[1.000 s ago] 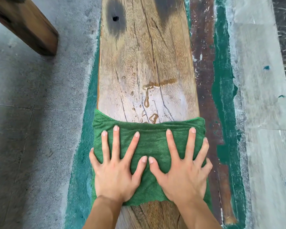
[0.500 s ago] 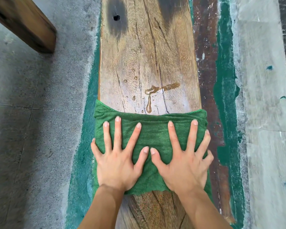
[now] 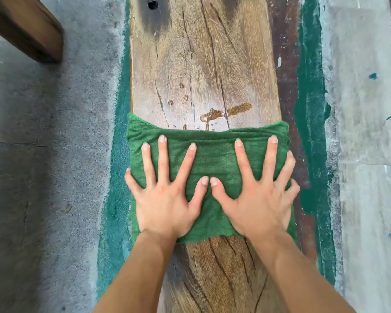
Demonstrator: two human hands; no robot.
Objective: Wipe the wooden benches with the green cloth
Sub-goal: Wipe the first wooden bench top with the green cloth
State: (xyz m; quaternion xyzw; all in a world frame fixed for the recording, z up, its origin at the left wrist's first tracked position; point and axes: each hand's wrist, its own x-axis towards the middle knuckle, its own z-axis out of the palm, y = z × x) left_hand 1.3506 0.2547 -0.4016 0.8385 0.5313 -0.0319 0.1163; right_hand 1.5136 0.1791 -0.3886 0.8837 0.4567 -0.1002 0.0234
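Note:
A long weathered wooden bench (image 3: 201,64) runs away from me down the middle of the view. A folded green cloth (image 3: 212,152) lies across its full width. My left hand (image 3: 165,199) and my right hand (image 3: 257,199) press flat on the cloth side by side, fingers spread, thumbs almost touching. My right hand's outer fingers wrap the cloth's right edge. A brown wet streak (image 3: 226,111) and small drops sit on the wood just ahead of the cloth's front edge. The wood behind the cloth looks darker and damp.
The end of another dark wooden bench (image 3: 25,26) juts in at the top left over the grey concrete floor (image 3: 43,154). Green paint (image 3: 309,109) borders the bench on both sides. A knot hole (image 3: 152,5) marks the far part of the plank.
Both hands have pushed the cloth forward along the bench. Its front edge now covers the drip below the wet streak, and more damp wood shows behind it.

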